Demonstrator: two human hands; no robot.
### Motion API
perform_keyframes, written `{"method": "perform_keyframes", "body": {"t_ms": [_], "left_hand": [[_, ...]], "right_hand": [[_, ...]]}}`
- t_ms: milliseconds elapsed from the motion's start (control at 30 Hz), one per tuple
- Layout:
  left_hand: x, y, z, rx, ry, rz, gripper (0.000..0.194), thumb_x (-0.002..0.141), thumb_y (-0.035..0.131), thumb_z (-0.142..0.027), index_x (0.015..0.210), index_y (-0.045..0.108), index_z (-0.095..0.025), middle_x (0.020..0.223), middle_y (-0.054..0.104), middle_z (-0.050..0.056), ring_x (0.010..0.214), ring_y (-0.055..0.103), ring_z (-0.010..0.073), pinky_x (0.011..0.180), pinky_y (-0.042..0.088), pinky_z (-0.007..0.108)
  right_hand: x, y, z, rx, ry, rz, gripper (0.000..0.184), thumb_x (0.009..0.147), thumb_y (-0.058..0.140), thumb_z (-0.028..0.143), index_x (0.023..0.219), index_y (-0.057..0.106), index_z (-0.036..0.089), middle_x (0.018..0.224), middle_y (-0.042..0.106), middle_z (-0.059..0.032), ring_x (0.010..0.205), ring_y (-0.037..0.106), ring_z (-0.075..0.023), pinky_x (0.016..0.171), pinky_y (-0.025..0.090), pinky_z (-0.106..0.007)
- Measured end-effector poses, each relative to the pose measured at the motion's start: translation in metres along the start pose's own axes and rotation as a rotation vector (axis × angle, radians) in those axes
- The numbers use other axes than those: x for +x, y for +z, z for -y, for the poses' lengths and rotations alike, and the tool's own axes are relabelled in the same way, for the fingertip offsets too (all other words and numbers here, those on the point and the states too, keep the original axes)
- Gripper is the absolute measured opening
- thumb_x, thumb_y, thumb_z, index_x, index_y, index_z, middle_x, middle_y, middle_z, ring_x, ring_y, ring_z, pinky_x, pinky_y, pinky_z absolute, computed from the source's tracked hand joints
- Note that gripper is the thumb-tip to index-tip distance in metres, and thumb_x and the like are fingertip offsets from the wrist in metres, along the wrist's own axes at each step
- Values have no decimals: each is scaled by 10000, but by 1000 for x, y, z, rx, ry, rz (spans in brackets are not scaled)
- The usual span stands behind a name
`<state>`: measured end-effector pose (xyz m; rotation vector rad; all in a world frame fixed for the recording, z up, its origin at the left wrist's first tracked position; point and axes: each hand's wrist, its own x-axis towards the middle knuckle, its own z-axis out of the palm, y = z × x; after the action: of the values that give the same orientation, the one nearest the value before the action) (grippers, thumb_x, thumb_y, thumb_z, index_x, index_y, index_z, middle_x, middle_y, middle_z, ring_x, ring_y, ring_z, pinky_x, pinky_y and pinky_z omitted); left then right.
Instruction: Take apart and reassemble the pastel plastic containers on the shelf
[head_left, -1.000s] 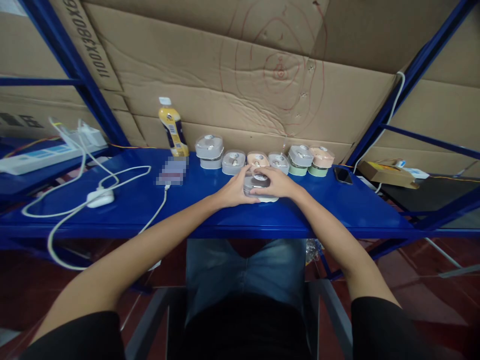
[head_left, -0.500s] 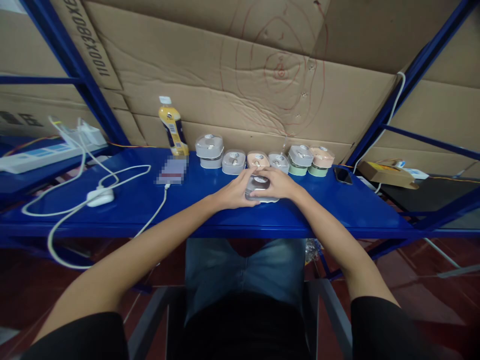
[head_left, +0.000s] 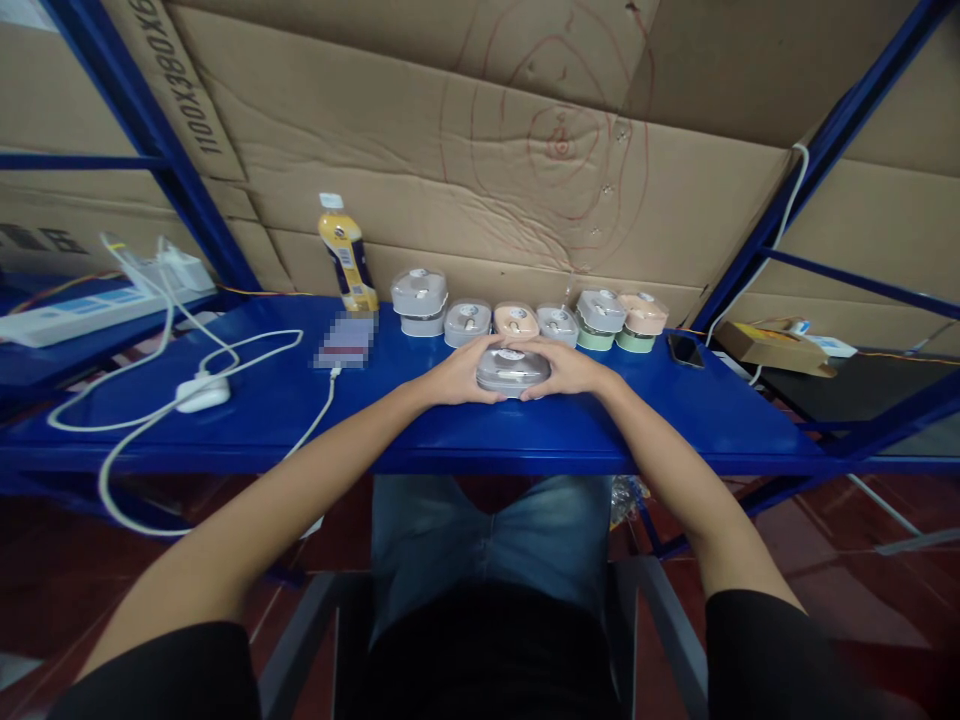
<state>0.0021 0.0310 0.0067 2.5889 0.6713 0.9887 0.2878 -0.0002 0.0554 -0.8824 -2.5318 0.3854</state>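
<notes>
A grey lidded plastic box with a clear top and a round label sits near the front of the blue table. My left hand is curved around its left side, thumb at the front. On the opposite side my right hand wraps it in the same way. The fingertips behind the box are partly hidden. Just beyond my hands stands a row of similar boxes, among them a peach box, a grey box and another grey box.
Stacked boxes stand at the row's left end, with green-based stacks at its right. Behind the blurred-out phone is a yellow drink bottle. White cables with a charger lie left; a dark phone lies right.
The box has turned so its long side faces me and shifted slightly left. My right hand has moved from its top to its right side.
</notes>
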Motion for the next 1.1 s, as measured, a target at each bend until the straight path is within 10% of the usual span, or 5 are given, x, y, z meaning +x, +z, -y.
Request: {"method": "perform_keyframes", "body": {"t_ms": [800, 1100], "left_hand": [[-5, -8, -4, 61, -21, 80, 988, 909, 772, -774, 1671, 436, -243, 1683, 524, 212, 1564, 523, 442, 1303, 437, 635], [12, -29, 1, 385, -94, -219, 707, 1081, 512, -574, 1614, 478, -111, 1686, 508, 256, 1590, 479, 419, 1343, 373, 613]], "right_hand": [[1, 3, -13, 20, -10, -4, 985, 768, 981, 596, 1637, 592, 348, 1694, 592, -96, 1575, 541, -411, 1329, 396, -672], [-12, -37, -14, -142, 202, -328, 772, 836, 862, 635, 1509, 708, 288, 1491, 743, -116, 1341, 694, -376, 1188, 521, -585]]}}
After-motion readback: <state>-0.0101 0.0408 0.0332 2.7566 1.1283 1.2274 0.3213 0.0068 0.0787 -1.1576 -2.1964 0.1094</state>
